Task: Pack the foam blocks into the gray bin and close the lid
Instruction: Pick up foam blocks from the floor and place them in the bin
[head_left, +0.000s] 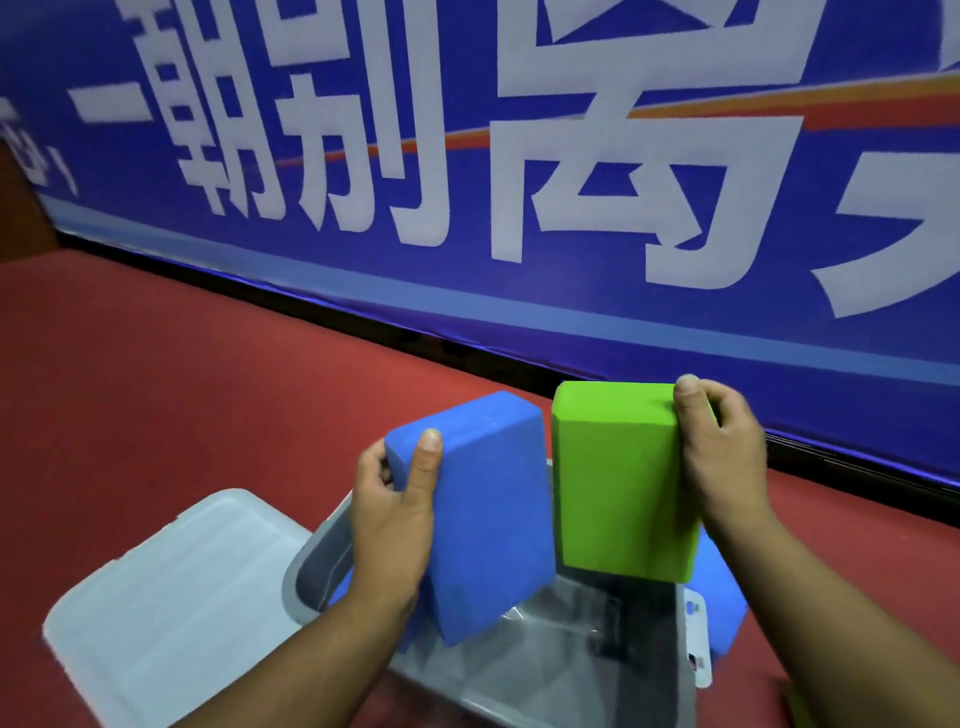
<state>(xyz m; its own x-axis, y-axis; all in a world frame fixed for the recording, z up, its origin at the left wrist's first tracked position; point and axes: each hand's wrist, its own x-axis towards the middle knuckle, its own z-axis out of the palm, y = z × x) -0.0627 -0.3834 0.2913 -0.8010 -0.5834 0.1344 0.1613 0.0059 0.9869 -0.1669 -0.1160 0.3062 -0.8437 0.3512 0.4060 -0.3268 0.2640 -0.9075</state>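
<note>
Blue foam block (488, 519) is being gripped by the left hand (389, 525), green block (618, 478) by the right hand (722, 457) — both hovering over the open gray bin (519, 670); lowering them flat, side by side, should be leaving room for the lid (171, 587).

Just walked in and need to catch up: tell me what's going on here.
A person is packing foam blocks into a gray bin on the red floor. The left hand holds a blue block and the right hand a green block, both upright above the open bin. Other blue foam shows at the bin's left and right edges. The lid lies off, to the bin's left, so closing is not yet done.
</note>
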